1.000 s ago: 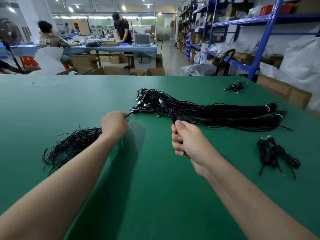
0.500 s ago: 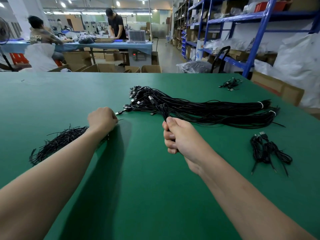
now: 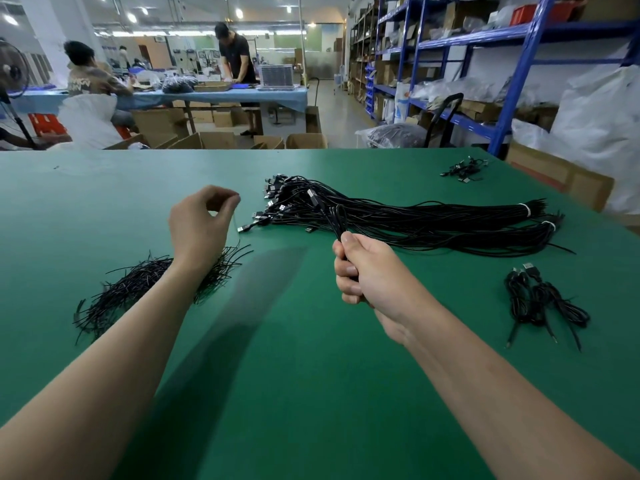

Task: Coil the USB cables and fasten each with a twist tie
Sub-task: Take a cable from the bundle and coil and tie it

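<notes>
Fingers [image 3: 346, 270] of my right hand [image 3: 377, 278] are clenching a coiled cable [image 3: 335, 220]. Those of my left hand [image 3: 201, 226] are pinching one twist tie [image 3: 236, 218] above the pile [image 3: 138, 289].

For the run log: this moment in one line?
left hand: pinches thin black twist tie | right hand: grips coiled black USB cable | tie not fastened

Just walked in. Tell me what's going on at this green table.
A person is bundling cables at the green-topped table. The right hand grips a folded black USB cable, its loops sticking up out of the fist; no tie shows on it yet. The left hand hovers above the loose pile of black twist ties and pinches what looks like a single thin black twist tie. Behind lies the big bundle of straight black cables; a few coiled black cables lie to the right.
</notes>
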A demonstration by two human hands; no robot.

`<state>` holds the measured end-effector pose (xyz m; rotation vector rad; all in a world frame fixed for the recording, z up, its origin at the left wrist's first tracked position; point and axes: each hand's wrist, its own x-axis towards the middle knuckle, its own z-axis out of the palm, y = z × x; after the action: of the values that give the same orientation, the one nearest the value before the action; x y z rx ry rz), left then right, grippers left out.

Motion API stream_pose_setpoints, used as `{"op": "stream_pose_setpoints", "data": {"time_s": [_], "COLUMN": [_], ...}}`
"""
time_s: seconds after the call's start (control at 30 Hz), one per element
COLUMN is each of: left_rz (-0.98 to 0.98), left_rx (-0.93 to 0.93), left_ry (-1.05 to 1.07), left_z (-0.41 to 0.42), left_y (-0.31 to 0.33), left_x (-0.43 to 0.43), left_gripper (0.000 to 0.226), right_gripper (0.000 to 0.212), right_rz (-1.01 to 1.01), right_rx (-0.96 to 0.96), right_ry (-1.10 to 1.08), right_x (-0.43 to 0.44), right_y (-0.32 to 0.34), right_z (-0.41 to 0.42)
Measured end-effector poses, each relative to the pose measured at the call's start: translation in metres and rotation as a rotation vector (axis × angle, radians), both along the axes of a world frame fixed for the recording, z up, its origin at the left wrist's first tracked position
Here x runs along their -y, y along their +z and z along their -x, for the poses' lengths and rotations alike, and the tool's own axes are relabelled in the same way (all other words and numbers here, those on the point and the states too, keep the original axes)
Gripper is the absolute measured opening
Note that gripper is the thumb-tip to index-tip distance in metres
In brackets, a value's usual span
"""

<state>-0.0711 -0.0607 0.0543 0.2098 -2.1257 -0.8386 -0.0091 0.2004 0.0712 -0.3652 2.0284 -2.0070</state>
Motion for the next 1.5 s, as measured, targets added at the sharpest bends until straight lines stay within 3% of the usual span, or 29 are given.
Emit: {"op": "stream_pose_setpoints", "data": {"time_s": [0.1,0.23,0.43,0.73,1.0,1.1,1.27,1.5], "left_rz": [-0.082,-0.026,0.097,0.387,0.461,0.27,-0.398,-0.483], "left_rx": [-0.053,-0.167,-0.344,-0.428,-0.418,-0.3,0.142,0.167], "left_ry": [-0.216,-0.331,-0.369,-0.491,-0.496,-0.577,-0.993,-1.051], "left_z": [-0.025,-0.059,-0.087,-0.089,-0.087,-0.086,-0.082,-0.079], "left_y": [0.015,0.019,0.017,0.011,0.012,0.012,0.015,0.017], "left_x": [-0.037,-0.092,-0.121,-0.113,-0.111,-0.108,-0.102,-0.095], "left_gripper": [0.003,0.006,0.005,0.006,0.009,0.012,0.037,0.032], "right_gripper": [0.032,0.033,0.033,0.035,0.038,0.036,0.034,0.034], "right_rz": [0.047,0.208,0.297,0.381,0.382,0.35,0.304,0.252], "right_rx": [0.019,0.137,0.196,0.242,0.142,0.028,-0.155,-0.223], "right_ry": [0.013,0.026,-0.061,-0.134,-0.151,-0.17,-0.109,-0.031], "right_x": [0.002,0.007,0.01,0.006,0.004,0.003,0.004,0.011], "right_y": [0.001,0.003,0.007,0.011,0.011,0.011,0.014,0.012], "right_z": [-0.002,-0.007,-0.011,-0.012,-0.009,-0.007,-0.01,-0.018]}}
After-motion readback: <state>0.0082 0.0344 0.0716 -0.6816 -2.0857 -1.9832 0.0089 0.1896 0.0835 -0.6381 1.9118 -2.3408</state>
